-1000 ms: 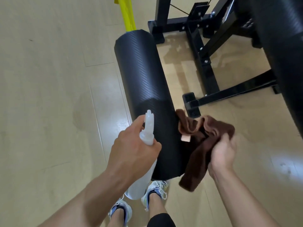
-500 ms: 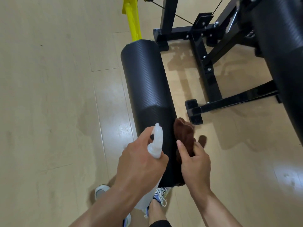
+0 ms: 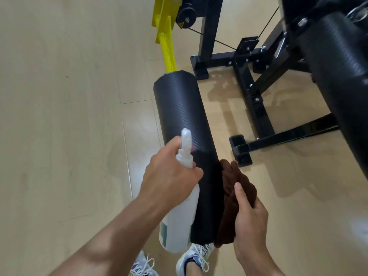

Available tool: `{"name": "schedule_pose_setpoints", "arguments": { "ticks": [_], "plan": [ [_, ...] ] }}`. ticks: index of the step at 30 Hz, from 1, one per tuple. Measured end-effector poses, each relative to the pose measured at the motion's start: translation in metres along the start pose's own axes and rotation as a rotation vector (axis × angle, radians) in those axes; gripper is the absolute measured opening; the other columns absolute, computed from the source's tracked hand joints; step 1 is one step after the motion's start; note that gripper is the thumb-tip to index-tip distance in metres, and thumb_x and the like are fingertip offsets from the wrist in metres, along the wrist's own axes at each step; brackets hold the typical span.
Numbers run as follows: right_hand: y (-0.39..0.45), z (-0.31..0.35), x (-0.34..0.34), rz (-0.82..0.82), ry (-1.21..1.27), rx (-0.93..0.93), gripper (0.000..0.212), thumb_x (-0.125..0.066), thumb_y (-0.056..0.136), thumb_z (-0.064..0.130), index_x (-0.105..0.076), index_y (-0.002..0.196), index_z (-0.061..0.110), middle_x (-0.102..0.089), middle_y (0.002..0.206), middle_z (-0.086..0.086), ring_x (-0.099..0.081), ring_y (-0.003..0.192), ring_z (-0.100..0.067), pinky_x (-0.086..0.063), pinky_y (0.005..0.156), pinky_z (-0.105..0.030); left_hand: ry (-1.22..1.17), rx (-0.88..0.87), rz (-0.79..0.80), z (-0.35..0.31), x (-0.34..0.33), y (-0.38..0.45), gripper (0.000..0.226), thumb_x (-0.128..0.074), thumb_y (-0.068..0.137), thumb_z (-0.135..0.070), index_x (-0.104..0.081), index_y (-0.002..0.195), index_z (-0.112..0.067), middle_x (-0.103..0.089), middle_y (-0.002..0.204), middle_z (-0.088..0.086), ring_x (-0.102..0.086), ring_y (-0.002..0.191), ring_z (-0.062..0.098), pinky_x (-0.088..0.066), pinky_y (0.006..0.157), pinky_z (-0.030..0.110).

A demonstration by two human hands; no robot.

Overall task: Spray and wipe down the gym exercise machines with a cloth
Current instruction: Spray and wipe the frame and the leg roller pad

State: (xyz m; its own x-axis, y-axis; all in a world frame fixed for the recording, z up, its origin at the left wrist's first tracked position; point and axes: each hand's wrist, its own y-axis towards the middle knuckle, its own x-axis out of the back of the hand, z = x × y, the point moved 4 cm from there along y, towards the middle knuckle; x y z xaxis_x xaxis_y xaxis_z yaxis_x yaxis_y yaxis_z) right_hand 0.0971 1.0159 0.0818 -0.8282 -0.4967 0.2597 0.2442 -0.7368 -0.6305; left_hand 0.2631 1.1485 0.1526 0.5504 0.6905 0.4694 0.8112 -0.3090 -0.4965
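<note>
Head cam, looking down: the left hand (image 3: 171, 176) is wrapped around the neck of a white spray bottle (image 3: 180, 212), nozzle aimed at the black roller pad (image 3: 183, 124), with the bottle sitting just left of the pad's near end. The right hand (image 3: 251, 222) grips a bunched brown cloth (image 3: 233, 188) pressed against the pad's right side near that same end. The pad hangs off a yellow arm (image 3: 166, 40), the black machine frame (image 3: 256, 108) stands to its right on the wood floor (image 3: 59, 116), and white sneakers (image 3: 194, 257) show below.
</note>
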Motion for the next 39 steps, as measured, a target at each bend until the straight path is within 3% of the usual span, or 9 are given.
{"name": "schedule_pose_setpoints", "arguments": {
  "ticks": [5,8,13,17,21,23,26,31,39],
  "plan": [
    [-0.002,0.002,0.013,-0.039,0.100,0.019,0.018,-0.062,0.100,0.045,-0.079,0.095,0.043,-0.079,0.101,0.013,-0.073,0.106,-0.020,-0.054,0.103,-0.054,0.089,-0.021,0.134,0.026,-0.012,-0.025,0.024,-0.077,0.074,-0.022,-0.061,0.085,-0.036,-0.068,0.082,-0.012,-0.065,0.077,0.010,-0.058,0.071,0.037],
    [-0.002,0.005,0.024,-0.067,0.136,0.085,0.024,-0.056,0.105,0.043,-0.075,0.117,0.038,-0.077,0.116,0.011,-0.071,0.113,-0.016,-0.052,0.107,-0.051,0.134,-0.027,0.282,0.047,-0.026,-0.051,0.037,-0.070,0.076,-0.025,-0.057,0.106,-0.043,-0.067,0.087,-0.016,-0.065,0.082,0.009,-0.057,0.077,0.034],
    [-0.010,0.015,0.039,-0.129,0.082,0.118,0.029,-0.053,0.105,0.045,-0.073,0.120,0.032,-0.078,0.103,0.014,-0.074,0.100,-0.012,-0.058,0.097,-0.048,0.293,-0.046,0.318,0.085,-0.055,-0.090,0.031,-0.024,0.083,-0.043,-0.045,0.103,-0.032,-0.062,0.095,-0.011,-0.058,0.089,0.009,-0.046,0.073,0.017],
    [-0.027,0.021,0.048,-0.152,-0.014,0.141,0.021,-0.050,0.107,0.043,-0.070,0.112,0.043,-0.076,0.096,0.022,-0.073,0.092,0.000,-0.057,0.093,-0.039,0.249,0.131,0.459,0.110,-0.076,-0.115,0.048,-0.051,0.073,-0.037,-0.052,0.121,-0.043,-0.067,0.101,-0.018,-0.065,0.095,0.006,-0.054,0.081,0.023],
    [-0.056,0.016,0.048,-0.012,-0.182,0.240,0.038,-0.049,0.089,0.080,-0.070,0.107,0.054,-0.077,0.105,0.020,-0.072,0.098,-0.004,-0.057,0.095,-0.044,0.434,-0.191,0.521,0.116,-0.087,-0.120,0.077,-0.024,0.075,-0.045,0.015,0.140,-0.054,-0.065,0.124,-0.009,-0.065,0.111,0.016,-0.055,0.093,0.034],
    [-0.064,0.011,0.034,0.153,-0.425,0.365,0.063,-0.041,0.078,0.094,-0.065,0.119,0.053,-0.073,0.122,0.015,-0.067,0.113,-0.003,-0.050,0.100,-0.039,0.454,-0.244,0.411,0.117,-0.081,-0.114,0.081,-0.038,0.074,-0.036,-0.003,0.146,-0.043,-0.070,0.103,-0.011,-0.072,0.086,0.012,-0.061,0.070,0.030],
    [-0.054,-0.018,-0.008,0.450,-1.076,0.726,0.059,-0.032,0.094,0.081,-0.032,0.149,0.060,-0.016,0.172,0.009,-0.008,0.160,-0.027,-0.017,0.125,-0.053,0.363,-0.191,0.267,0.114,-0.060,-0.108,0.069,-0.050,0.070,-0.025,-0.040,0.138,-0.027,-0.065,0.095,-0.012,-0.066,0.062,0.010,-0.035,0.046,0.015],
    [-0.023,-0.048,-0.041,0.243,-1.425,0.920,0.078,-0.048,0.095,0.068,-0.015,0.162,0.045,-0.011,0.173,-0.011,-0.017,0.155,-0.048,-0.034,0.116,-0.068,0.365,-0.047,0.146,0.118,-0.027,-0.087,0.085,-0.051,0.094,-0.029,0.001,0.160,-0.037,-0.056,0.122,-0.024,-0.052,0.098,-0.004,-0.034,0.078,0.001],
    [0.022,0.016,-0.133,0.177,-1.496,1.119,0.061,-0.042,0.103,0.055,-0.024,0.160,0.047,-0.006,0.174,-0.004,-0.008,0.157,-0.046,-0.025,0.119,-0.069,0.179,0.128,0.133,0.120,-0.015,-0.054,0.063,-0.061,0.086,-0.027,-0.041,0.140,-0.050,-0.068,0.090,-0.017,-0.063,0.083,0.003,-0.050,0.077,0.020]
  ]
}}
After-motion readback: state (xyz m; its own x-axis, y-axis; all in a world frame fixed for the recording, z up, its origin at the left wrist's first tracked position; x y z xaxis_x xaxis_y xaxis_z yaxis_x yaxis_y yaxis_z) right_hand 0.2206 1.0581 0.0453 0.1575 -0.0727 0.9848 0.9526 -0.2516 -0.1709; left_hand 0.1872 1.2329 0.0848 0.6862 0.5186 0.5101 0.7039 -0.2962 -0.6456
